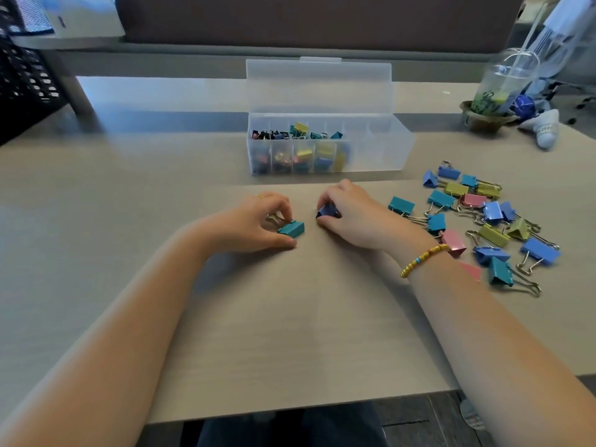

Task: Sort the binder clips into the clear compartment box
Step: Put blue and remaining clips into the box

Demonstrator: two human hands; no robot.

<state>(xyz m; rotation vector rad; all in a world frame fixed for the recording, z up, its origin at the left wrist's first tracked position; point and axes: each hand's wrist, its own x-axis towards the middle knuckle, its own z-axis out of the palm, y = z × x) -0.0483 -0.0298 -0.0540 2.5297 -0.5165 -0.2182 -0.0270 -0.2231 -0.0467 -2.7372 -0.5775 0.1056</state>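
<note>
The clear compartment box (380, 153) stands open at the table's middle back, its left compartments holding several small clips and its right ones bare. My left hand (254, 221) pinches a teal binder clip (292, 229) that lies on the table. Beside it, my right hand (351, 214) curls round a dark blue binder clip (327, 211) on the table. A pile of loose binder clips (483, 217) in blue, teal, green and pink lies to the right of my right hand.
A plastic cup with a straw (503, 88) stands in a holder at the back right, next to a white shuttlecock (545, 130). A black mesh basket (25, 79) sits at the far left. The table's front edge (290, 411) is near me.
</note>
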